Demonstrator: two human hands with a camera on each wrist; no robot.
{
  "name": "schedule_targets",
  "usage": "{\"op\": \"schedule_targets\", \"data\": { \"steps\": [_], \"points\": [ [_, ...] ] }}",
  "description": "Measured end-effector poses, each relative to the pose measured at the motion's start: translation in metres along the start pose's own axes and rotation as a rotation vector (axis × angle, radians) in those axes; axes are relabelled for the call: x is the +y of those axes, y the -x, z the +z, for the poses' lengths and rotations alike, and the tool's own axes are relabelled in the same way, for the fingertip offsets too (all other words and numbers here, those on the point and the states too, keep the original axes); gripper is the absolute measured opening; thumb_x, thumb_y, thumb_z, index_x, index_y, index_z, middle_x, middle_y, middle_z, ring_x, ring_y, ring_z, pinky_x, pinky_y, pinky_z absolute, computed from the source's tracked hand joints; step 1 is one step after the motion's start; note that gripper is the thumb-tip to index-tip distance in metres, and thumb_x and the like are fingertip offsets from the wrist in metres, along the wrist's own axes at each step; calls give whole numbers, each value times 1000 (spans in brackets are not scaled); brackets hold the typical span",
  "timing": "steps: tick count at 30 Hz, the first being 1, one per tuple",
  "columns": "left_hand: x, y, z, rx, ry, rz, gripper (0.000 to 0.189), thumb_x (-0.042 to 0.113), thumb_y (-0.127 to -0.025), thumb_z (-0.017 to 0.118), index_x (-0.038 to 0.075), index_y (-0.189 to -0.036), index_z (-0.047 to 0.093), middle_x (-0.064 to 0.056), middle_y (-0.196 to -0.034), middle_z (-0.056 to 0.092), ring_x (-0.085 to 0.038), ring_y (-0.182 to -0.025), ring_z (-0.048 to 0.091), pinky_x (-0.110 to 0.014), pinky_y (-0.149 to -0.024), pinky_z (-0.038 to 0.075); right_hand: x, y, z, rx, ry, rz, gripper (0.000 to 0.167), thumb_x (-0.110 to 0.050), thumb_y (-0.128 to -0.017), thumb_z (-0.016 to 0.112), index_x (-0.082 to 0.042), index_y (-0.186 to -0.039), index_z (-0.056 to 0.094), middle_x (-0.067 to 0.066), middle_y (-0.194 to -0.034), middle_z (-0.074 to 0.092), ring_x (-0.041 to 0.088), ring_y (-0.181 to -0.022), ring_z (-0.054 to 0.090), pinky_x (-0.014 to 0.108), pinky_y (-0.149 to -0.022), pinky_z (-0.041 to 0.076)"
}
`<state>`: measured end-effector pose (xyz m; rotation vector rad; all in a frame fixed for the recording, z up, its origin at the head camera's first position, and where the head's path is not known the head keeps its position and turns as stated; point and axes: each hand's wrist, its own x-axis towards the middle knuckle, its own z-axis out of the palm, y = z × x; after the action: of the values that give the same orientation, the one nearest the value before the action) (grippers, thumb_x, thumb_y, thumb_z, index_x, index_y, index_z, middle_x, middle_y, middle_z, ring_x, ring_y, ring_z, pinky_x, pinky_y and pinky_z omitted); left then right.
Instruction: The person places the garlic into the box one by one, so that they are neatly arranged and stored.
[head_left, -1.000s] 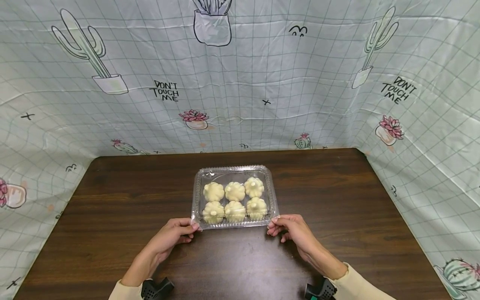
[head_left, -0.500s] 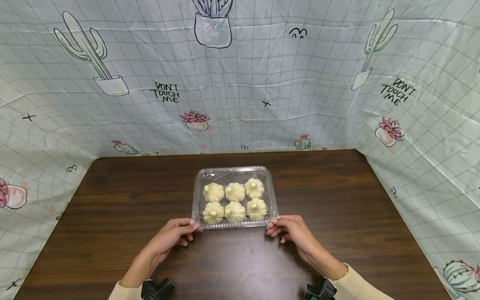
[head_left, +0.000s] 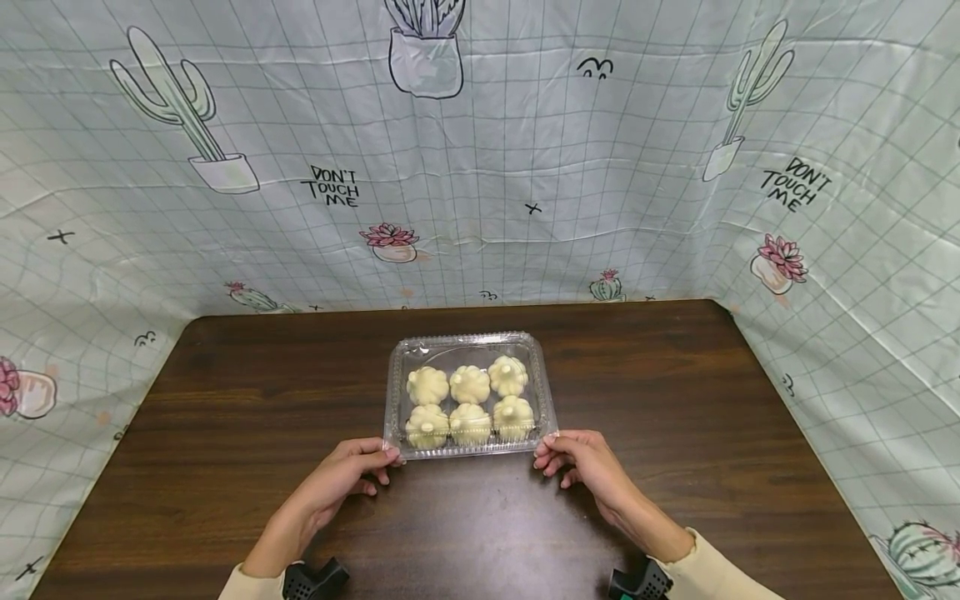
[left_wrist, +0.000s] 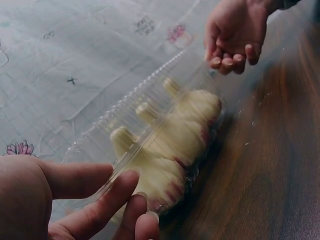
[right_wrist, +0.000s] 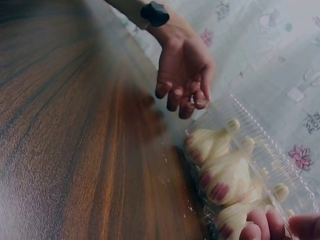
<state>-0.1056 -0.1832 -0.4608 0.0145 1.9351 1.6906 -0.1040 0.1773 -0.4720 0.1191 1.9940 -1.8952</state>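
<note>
A clear plastic clamshell container (head_left: pixel 465 338) sits on the table, its lid down. Through the lid show several pale garlic bulbs (head_left: pixel 470 385) in two rows, stems up; the wrist views show purplish streaks near the base of the bulbs (left_wrist: pixel 155 175). At the near left corner, my left hand (head_left: pixel 341 473) pinches the container's rim between thumb and fingers. My right hand (head_left: pixel 588 467) pinches the near right corner the same way, its other fingers loosely curled below. In the right wrist view, only the fingertips of my right hand (right_wrist: pixel 267 224) show at the lower edge.
Dark brown wooden table (head_left: pixel 262 375) extends on all sides of the container. A pale grid-patterned cloth (head_left: pixel 487 167) with printed cacti hangs behind the table and along both sides. Black devices (head_left: pixel 315 577) are strapped at both wrists, over cream sleeves.
</note>
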Motion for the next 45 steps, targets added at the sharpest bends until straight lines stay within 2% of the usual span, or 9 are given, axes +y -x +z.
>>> {"op": "schedule_targets", "data": {
  "steps": [19,28,37,45],
  "points": [
    [0,0,1,26,-12,9,24,18,-109,57,-1,-109,72,0,-101,64,-15,-83,51,-26,-68,49,1,3,2,42,12,-15,24,-12,-102,58,0,-92,77,-2,-77,74,10,-72,65,22,-57,45],
    [0,-1,2,29,12,16,21,16,-109,57,5,-100,73,1,-83,53,-14,-77,46,-25,-67,45,2,3,5,79,13,-15,24,-9,-100,57,2,-92,77,-1,-76,75,10,-70,67,22,-57,41],
    [1,-3,1,18,33,38,19,14,-107,59,11,-93,72,3,-78,53,-13,-75,44,-25,-68,42,0,4,6,100,1,1,24,-9,-100,59,1,-91,79,-2,-75,75,9,-69,68,24,-59,39],
    [2,-1,0,13,7,27,20,15,-107,59,5,-99,74,3,-86,59,-13,-73,45,-25,-65,42,-1,6,6,81,7,-1,24,-11,-101,59,0,-92,78,-1,-77,76,9,-70,68,24,-58,40]
  ]
}}
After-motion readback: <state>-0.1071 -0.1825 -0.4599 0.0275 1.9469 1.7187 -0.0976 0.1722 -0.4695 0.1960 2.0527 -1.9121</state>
